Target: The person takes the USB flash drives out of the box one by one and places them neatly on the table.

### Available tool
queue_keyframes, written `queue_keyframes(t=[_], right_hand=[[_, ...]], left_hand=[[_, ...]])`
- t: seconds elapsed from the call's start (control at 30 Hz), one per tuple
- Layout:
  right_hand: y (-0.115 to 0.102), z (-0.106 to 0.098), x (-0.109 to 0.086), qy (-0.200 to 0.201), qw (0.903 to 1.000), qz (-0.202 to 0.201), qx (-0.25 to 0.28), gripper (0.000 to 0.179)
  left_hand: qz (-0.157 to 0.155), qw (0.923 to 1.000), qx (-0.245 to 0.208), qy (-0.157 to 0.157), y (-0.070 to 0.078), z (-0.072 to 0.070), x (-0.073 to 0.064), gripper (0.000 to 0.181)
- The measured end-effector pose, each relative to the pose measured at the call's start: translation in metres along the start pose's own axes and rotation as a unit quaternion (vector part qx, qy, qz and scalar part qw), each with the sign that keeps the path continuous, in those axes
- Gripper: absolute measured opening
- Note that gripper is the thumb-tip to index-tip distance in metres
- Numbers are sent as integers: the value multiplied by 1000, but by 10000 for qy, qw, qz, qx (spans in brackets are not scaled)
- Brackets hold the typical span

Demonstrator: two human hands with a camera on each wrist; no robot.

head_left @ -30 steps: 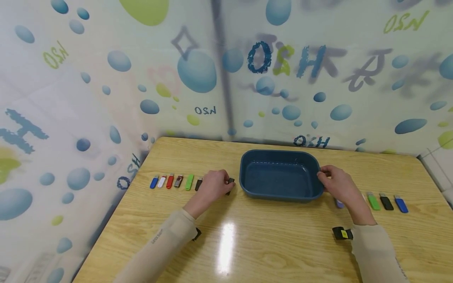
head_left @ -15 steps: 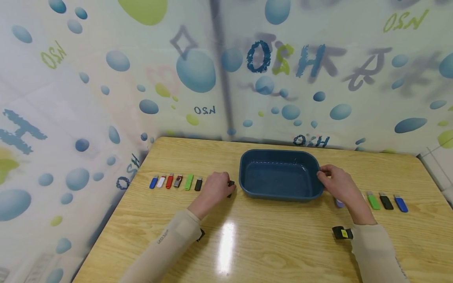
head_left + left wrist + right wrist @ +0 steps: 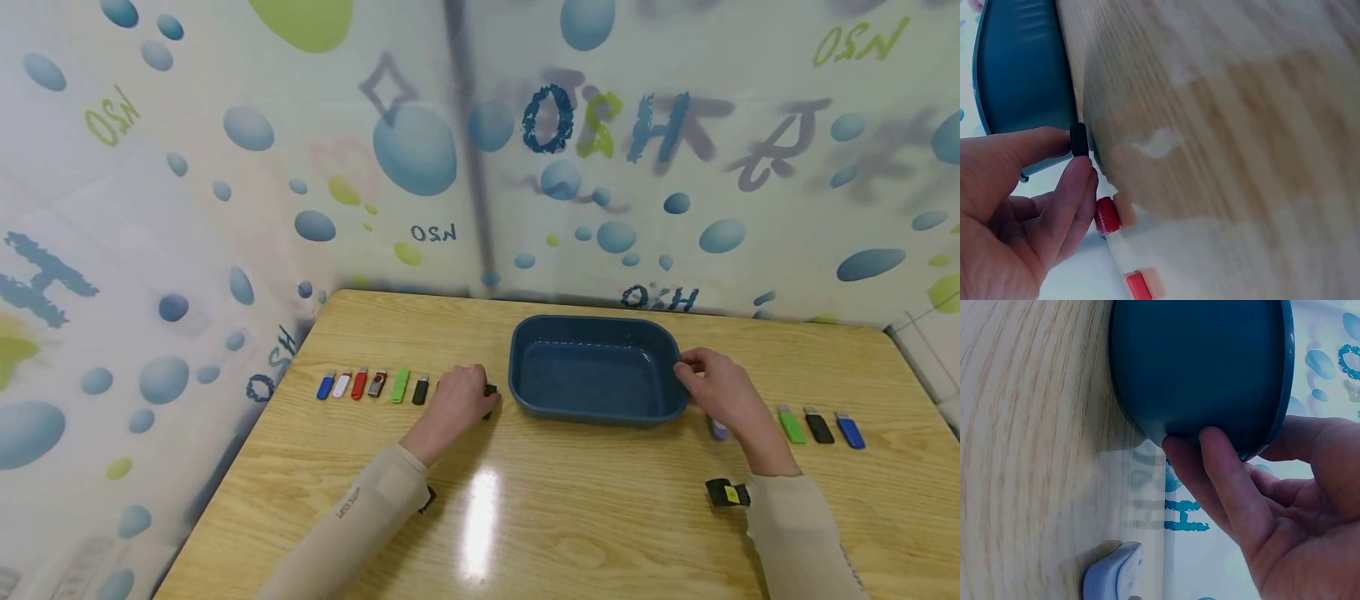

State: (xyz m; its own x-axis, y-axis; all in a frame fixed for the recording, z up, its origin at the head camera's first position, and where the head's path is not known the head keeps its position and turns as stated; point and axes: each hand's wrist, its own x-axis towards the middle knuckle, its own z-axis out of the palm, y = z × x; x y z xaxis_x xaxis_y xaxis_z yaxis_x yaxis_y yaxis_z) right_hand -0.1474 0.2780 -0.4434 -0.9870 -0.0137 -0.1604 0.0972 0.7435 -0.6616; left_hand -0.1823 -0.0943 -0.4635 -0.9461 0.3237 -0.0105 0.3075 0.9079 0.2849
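My left hand [image 3: 453, 402] pinches a black USB stick [image 3: 1079, 139] between thumb and finger, just left of a dark blue plastic basin [image 3: 600, 417]. Part of that stick is hidden by the fingers in the head view. With my right hand [image 3: 720, 387] I grip the basin's right end, the thumb at the rim and the fingers against the outer wall, as the right wrist view shows. No object is visible inside the basin. A purple USB stick [image 3: 1110, 575] lies beside my right hand, partly covered by it in the head view.
Left of my left hand lies a row of USB sticks: blue [image 3: 326, 386], white [image 3: 342, 384], red [image 3: 360, 383], red-and-metal [image 3: 377, 383], green [image 3: 401, 386] and black [image 3: 420, 390]. Green [image 3: 791, 425], black [image 3: 819, 426] and blue [image 3: 851, 431] sticks lie at the right. A patterned wall sheet [image 3: 337, 125] borders the table.
My left hand has shifted slightly right and toward me, uncovering more of the black stick in the left row. The basin and my right hand have moved barely, if at all.
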Motion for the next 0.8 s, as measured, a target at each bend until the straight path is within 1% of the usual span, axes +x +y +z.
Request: queue_keyframes(t=[0.23,0.3,0.4,0.47,0.53,0.7,0.8], right_hand=[[0,0,-2,-34,10000,-25,29,48],[1,1,-2,-41,10000,-53,41,48],[0,1,-3,-40,10000,-81,40,48],[-1,1,-4,-39,10000,-75,42,48],[-1,1,-3,-47,10000,-57,37,49],[0,-3,-2,31,9999,-22,98,51],[3,-6,-4,209,9994,-60,280,53]], left_hand=[[-41,10000,38,-47,1,0,-1,37],[-8,10000,63,-44,1,-1,-2,37],[95,9999,25,27,-1,-4,-5,32],[179,9997,-51,171,-2,-8,-8,26],[265,9988,-82,404,-5,-11,-11,24],[366,9935,-340,1021,-16,-22,-15,34],[360,9903,-495,1249,-25,-30,-15,43]])
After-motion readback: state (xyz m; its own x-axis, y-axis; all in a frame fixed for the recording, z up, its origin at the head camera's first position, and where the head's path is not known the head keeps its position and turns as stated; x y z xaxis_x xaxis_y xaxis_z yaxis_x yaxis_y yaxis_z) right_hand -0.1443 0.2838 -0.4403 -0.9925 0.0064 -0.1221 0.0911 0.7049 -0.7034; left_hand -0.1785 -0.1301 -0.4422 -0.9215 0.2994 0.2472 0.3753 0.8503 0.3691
